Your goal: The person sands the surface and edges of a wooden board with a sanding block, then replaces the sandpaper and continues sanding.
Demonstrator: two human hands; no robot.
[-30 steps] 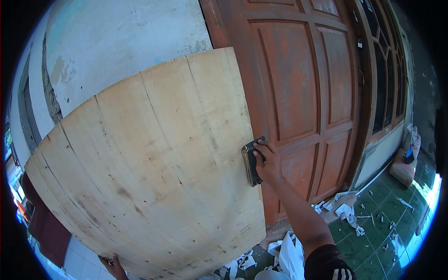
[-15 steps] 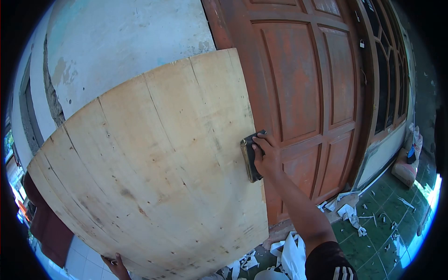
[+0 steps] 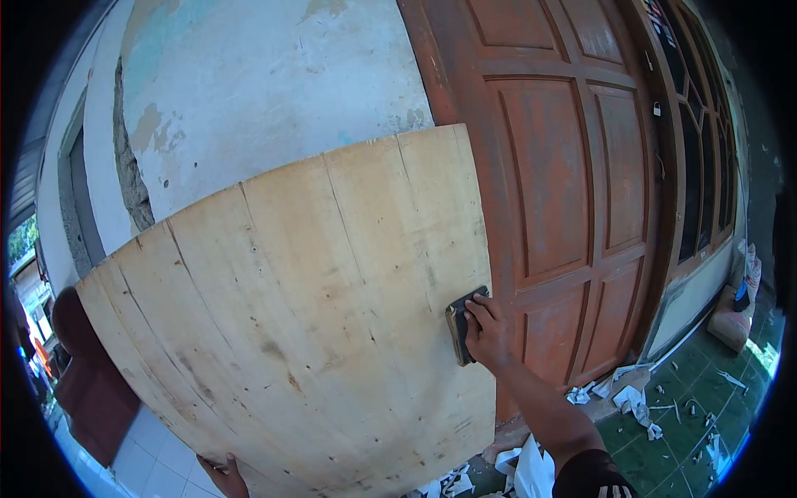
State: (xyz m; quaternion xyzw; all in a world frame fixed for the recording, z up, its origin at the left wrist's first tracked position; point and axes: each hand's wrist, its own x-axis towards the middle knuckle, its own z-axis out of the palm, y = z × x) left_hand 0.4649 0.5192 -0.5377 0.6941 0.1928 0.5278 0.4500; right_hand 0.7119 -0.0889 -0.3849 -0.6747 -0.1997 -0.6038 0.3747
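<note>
A large pale wooden board [image 3: 290, 332] with dark cracks and knots stands tilted before me. My right hand [image 3: 488, 332] is closed around a dark sanding block [image 3: 462, 328], pressed to the board's face near its right edge. At the lower left, my left hand [image 3: 224, 477] grips the board's bottom edge, its fingertips on the front face. The rest of that hand is hidden behind the board or out of frame.
Behind the board are a reddish-brown panelled door [image 3: 548, 191] and a peeling white wall [image 3: 274, 83]. Torn white scraps [image 3: 531, 469] litter the green tiled floor [image 3: 656, 456]. A maroon chair-like piece [image 3: 91, 382] stands at left, a sack [image 3: 733, 315] at right.
The view has tilted, so the whole scene sits lower and farther right. My right hand with the sanding block has shifted slightly down and inward on the board. My left hand keeps its grip.
</note>
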